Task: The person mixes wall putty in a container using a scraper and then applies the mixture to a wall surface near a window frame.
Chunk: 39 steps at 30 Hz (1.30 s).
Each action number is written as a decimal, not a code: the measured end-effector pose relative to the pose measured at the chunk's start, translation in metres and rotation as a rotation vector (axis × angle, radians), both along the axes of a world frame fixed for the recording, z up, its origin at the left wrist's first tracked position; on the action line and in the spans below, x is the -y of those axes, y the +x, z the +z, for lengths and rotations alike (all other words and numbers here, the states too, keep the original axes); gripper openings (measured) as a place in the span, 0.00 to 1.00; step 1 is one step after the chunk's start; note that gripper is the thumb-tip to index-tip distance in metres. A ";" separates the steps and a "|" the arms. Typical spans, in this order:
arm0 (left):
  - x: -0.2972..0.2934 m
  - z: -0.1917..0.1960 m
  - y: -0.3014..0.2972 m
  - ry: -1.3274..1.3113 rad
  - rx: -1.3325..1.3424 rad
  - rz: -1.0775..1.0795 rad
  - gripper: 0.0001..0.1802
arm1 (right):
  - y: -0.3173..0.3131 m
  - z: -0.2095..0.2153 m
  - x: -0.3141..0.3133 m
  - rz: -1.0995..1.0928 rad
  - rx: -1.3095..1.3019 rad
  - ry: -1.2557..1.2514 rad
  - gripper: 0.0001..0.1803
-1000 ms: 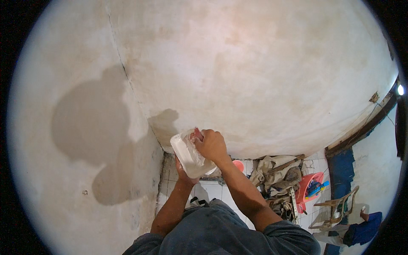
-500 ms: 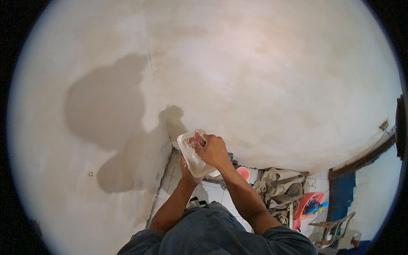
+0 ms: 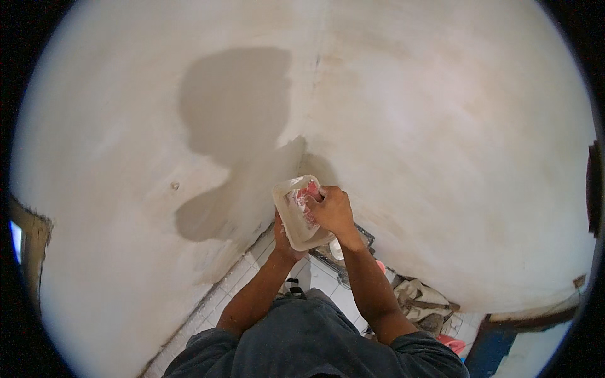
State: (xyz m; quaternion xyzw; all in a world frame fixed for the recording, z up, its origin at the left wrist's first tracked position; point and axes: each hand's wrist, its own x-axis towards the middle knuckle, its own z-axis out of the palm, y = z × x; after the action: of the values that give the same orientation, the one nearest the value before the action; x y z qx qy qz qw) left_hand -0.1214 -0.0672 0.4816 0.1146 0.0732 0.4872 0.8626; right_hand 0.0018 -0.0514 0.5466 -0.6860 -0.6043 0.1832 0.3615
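Note:
A shallow off-white tray is held up in front of me near the wall corner, its rim tilted. My left hand grips it from below and the left side; most of its fingers are hidden behind the tray. Inside, a red scraper smeared with white paste lies against the tray's far part. My right hand is closed around the scraper, and its exact shape is partly covered by the fingers. White paste also coats part of the tray's inner surface.
Two pale plastered walls meet at a corner ahead. Below on the white tiled floor lie a dark crate, a crumpled beige cloth and a pink container. A wooden frame edges the far left.
My view has turned left, so the wall corner sits further right and a wooden frame shows at left. Both hands keep their hold on tray and scraper.

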 end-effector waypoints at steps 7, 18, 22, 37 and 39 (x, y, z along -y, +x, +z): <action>0.020 -0.010 -0.027 -0.027 0.076 0.144 0.38 | -0.037 -0.009 0.004 0.245 -0.092 -0.041 0.15; 0.067 -0.019 -0.066 0.064 0.225 0.420 0.34 | -0.070 0.029 0.054 0.519 0.140 0.230 0.15; 0.093 -0.014 -0.074 0.031 0.200 0.539 0.37 | -0.071 0.021 0.063 0.527 -0.112 0.263 0.13; 0.183 -0.008 -0.067 -0.162 -0.067 0.808 0.39 | -0.043 -0.066 0.033 0.678 -0.838 -0.264 0.15; 0.199 -0.018 -0.072 -0.149 -0.114 0.851 0.38 | -0.049 -0.057 0.044 0.612 -0.885 -0.290 0.15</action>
State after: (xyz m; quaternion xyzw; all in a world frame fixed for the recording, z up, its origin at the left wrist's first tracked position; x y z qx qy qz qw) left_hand -0.1938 -0.2663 0.4637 0.0384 0.1962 0.7858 0.5853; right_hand -0.0474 -0.0957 0.4898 -0.3796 -0.5351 0.6316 0.4131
